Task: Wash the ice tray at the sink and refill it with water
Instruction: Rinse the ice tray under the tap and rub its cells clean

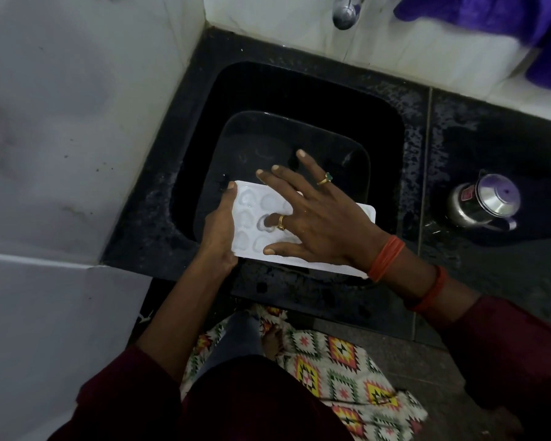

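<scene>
While the left hand [218, 232] is holding the ice tray [299, 261] over the near side of the sink [299, 89], grip curled on its left rim, and the right hand [320, 218] is rubbing one cup, fingers spread, that one-sided hold is probably risking a slip.

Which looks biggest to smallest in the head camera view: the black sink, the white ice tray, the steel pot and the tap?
1. black sink
2. white ice tray, though partly covered
3. steel pot
4. tap, which is cut off by the picture's top edge, so its rank is unsure
</scene>
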Tool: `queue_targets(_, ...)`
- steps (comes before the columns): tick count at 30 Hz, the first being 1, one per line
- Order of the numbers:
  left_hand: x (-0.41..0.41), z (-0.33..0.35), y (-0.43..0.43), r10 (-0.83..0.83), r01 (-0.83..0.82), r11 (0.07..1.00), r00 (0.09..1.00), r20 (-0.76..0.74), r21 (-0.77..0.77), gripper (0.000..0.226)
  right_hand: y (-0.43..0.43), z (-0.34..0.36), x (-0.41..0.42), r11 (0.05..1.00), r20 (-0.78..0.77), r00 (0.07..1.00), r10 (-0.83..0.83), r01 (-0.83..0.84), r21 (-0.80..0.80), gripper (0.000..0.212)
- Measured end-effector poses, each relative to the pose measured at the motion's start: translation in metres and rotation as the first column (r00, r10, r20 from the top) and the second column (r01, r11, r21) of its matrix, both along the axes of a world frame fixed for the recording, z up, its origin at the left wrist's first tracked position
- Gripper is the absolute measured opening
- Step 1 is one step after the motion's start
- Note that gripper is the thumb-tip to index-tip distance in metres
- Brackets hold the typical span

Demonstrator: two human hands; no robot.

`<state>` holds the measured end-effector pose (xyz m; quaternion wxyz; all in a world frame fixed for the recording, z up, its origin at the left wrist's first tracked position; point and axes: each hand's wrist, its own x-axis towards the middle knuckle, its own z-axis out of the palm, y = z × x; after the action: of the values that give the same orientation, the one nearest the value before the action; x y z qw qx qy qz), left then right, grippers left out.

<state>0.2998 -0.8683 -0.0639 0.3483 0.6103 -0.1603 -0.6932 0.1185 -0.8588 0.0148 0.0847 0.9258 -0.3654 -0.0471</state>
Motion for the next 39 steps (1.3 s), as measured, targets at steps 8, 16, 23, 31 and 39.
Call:
queue_targets(8, -0.002, 0.004, -0.002, -0.004, 0.004, 1.0, 0.999, -0.032, 0.001, 0.042, -0.009, 0.0, -0.003, 0.999, 0.009, 0.999, 0.037, -0.037, 0.01, 0.07)
queue_targets(16, -0.005, 0.005, -0.003, -0.005, 0.005, 1.0, 1.0, -0.003, -0.002, 0.059, -0.004, -0.01, 0.003, 1.0, 0.112, 0.994, 0.016, -0.017, 0.009, 0.068)
queue_targets(23, -0.005, 0.009, -0.006, 0.022, -0.022, 1.0, 1.0, 0.006, -0.009, 0.069, -0.005, -0.009, 0.007, 0.999, 0.129, 0.99, -0.053, 0.054, -0.001, 0.076)
queue_targets(31, -0.006, 0.013, -0.005, 0.01, -0.01, 1.0, 0.999, 0.053, 0.0, 0.058, 0.008, -0.013, 0.008, 0.996, 0.142, 0.986, -0.085, 0.083, 0.021, 0.074)
queue_targets(39, -0.01, 0.013, -0.003, 0.014, -0.014, 1.0, 0.999, 0.035, -0.005, 0.072, 0.029, -0.007, 0.004, 0.982, 0.296, 0.937, -0.184, 0.184, 0.027, 0.064)
